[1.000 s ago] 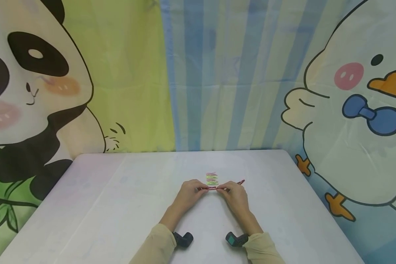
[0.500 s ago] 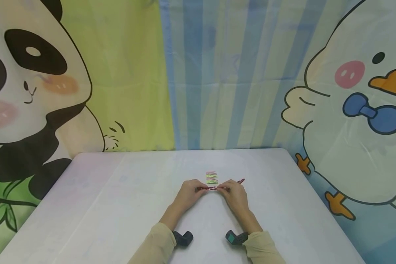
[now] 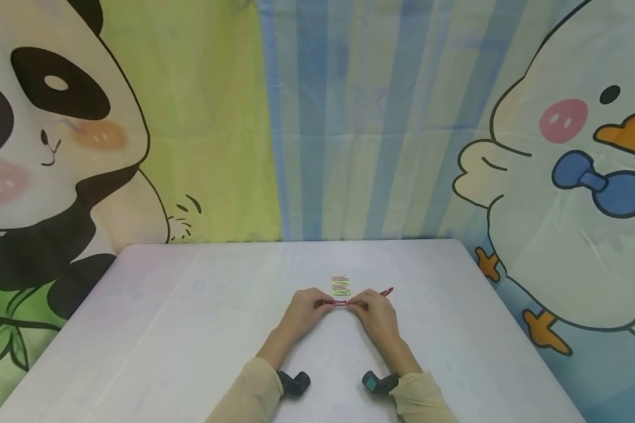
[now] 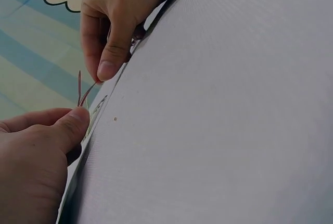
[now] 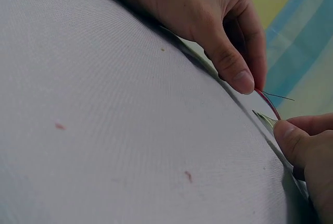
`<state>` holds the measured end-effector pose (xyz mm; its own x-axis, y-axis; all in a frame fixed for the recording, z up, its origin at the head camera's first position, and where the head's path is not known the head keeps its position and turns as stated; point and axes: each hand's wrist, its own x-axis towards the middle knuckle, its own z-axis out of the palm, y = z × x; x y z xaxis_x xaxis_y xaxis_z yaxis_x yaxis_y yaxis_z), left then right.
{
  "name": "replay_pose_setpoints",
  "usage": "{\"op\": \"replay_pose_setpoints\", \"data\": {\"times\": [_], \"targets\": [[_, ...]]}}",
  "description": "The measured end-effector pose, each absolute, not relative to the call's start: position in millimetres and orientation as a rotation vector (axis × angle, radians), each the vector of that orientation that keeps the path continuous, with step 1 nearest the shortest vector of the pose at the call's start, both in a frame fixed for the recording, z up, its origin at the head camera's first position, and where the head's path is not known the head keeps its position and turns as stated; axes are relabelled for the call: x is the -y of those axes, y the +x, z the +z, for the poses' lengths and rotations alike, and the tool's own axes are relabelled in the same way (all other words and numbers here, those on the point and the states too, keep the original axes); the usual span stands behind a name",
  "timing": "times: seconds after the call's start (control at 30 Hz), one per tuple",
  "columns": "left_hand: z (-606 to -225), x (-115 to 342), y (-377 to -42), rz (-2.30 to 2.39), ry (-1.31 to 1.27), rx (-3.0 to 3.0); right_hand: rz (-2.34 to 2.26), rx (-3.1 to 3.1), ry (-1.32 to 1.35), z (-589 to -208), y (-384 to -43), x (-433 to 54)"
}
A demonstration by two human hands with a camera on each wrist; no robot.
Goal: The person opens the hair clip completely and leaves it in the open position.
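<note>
Between my two hands, low over the white table, runs a thin red strand (image 3: pixel 340 303) that looks doubled in the middle. My left hand (image 3: pixel 303 311) pinches one end between thumb and forefinger, and my right hand (image 3: pixel 373 315) pinches the other the same way. A red end (image 3: pixel 386 291) sticks out behind the right hand. In the left wrist view, one thin tip of the red strand (image 4: pixel 79 86) points up apart from the stretched part. The right wrist view shows the red strand (image 5: pixel 269 103) bowed between the fingertips. What lies inside the fingers is hidden.
Just beyond the hands, a short stack of pink and yellow-green strands (image 3: pixel 341 285) lies in rows on the white table (image 3: pixel 201 341). Small reddish bits (image 5: pixel 188 176) dot its surface. Behind the table's far edge hangs a printed curtain (image 3: pixel 344 135).
Both hands stay in nearly the same place, still pinching the red strand. Its doubled middle part, which looked crossed half a second ago, now lies more nearly parallel.
</note>
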<state>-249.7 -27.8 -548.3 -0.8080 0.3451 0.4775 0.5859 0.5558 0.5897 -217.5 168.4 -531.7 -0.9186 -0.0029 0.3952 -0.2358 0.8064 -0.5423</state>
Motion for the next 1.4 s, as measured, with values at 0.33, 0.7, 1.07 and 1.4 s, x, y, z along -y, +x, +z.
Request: {"op": "replay_pose_setpoints", "data": {"times": [0.33,0.7,1.07,1.4], "targets": [[-547,25,-249,-1.097,-0.749,2.527,0.713,2.603,0.230,-532,-217,-169],[-541,23,-253,-1.007,-0.678,2.619,0.680,2.564,0.255,-534,-221,-166],[-535,21,-258,-1.042,-0.626,2.723,0.622,2.612,0.257,-528,-229,-167],[-532,20,-265,-1.118,-0.646,2.800,0.633,2.616,0.253,-531,-234,-171]]}}
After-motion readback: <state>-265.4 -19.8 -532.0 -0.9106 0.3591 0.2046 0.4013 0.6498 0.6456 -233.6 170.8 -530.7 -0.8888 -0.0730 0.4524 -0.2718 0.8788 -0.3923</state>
